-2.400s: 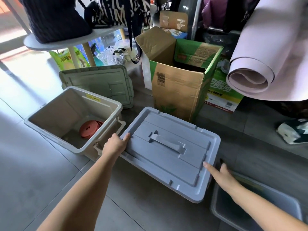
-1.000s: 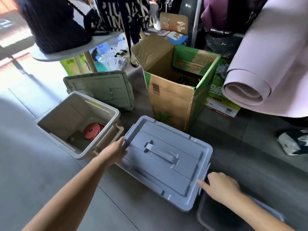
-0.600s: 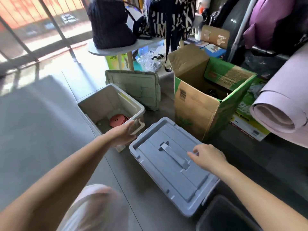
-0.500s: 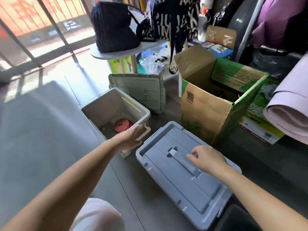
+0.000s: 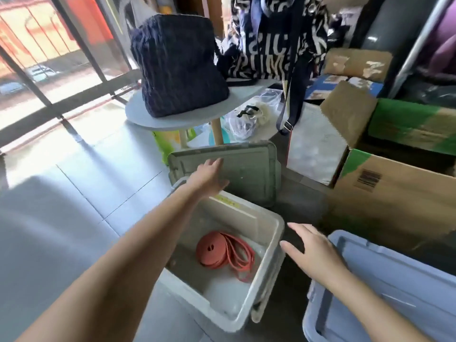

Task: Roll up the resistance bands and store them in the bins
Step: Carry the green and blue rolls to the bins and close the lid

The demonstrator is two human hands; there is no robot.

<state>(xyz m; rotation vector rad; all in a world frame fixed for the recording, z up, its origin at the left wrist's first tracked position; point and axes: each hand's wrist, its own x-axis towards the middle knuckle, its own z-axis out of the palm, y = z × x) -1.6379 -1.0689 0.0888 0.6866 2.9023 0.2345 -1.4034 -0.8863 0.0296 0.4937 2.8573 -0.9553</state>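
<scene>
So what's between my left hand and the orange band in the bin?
Head view: the beige bin's far wall, with its yellow label, separates the left hand from the orange band.

left hand [image 5: 209,177]: from blue lid [image 5: 394,280] to green lid [image 5: 249,169] | right hand [image 5: 313,253]: lifted off it (fingers spread)

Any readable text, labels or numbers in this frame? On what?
"RUM": partial large letters on the patterned bag; the rest is broken by folds.
Barcode on the cardboard box: digits too small to read.
Yellow label on the beige bin: blurred.
Green flap print: blurred.
</scene>
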